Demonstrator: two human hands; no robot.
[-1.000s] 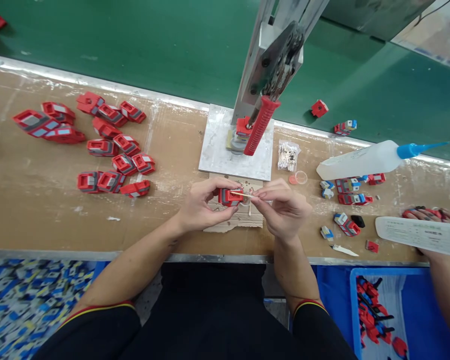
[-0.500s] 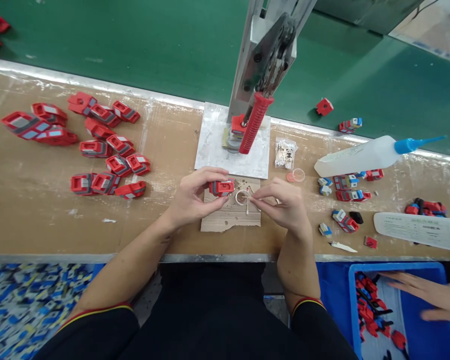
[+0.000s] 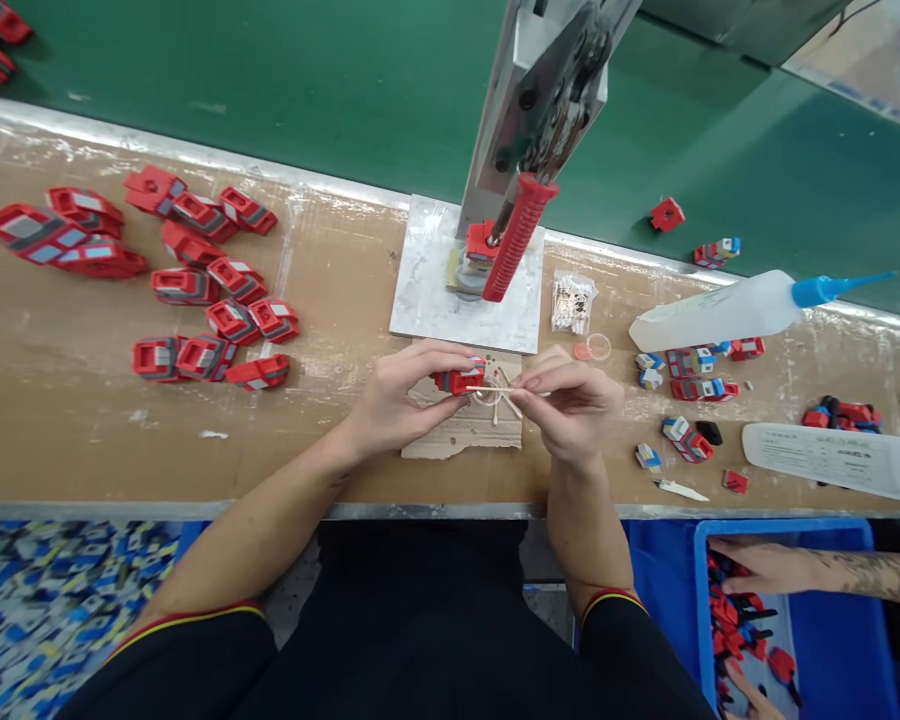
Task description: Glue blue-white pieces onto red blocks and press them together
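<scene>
My left hand point(image 3: 412, 400) is closed around a red toy vehicle body point(image 3: 459, 377) with grey patches, between thumb and fingers. In my right hand point(image 3: 570, 400) a thin cotton swab point(image 3: 495, 389) is pinched; its far end lies at the near side of the red body, and I cannot tell whether it touches. Just below the swab sits a small clear round dish point(image 3: 486, 397), partly hidden. It stands on a torn piece of cardboard point(image 3: 450, 440), where a few more swabs lie beside the dish.
A hand press point(image 3: 521, 237) with a red handle stands behind on a metal plate point(image 3: 427, 290). Several red bodies point(image 3: 206, 357) lie left. On the right are a swab packet point(image 3: 572, 302), a white bottle point(image 3: 720, 312) and a blade point(image 3: 681, 490). A co-worker's hands point(image 3: 776, 568) reach into a blue bin point(image 3: 832, 530).
The swab has moved left from the dish to the red body, which has shifted slightly right and tilted. The co-worker's hand has moved left in the bin, and a second hand appears.
</scene>
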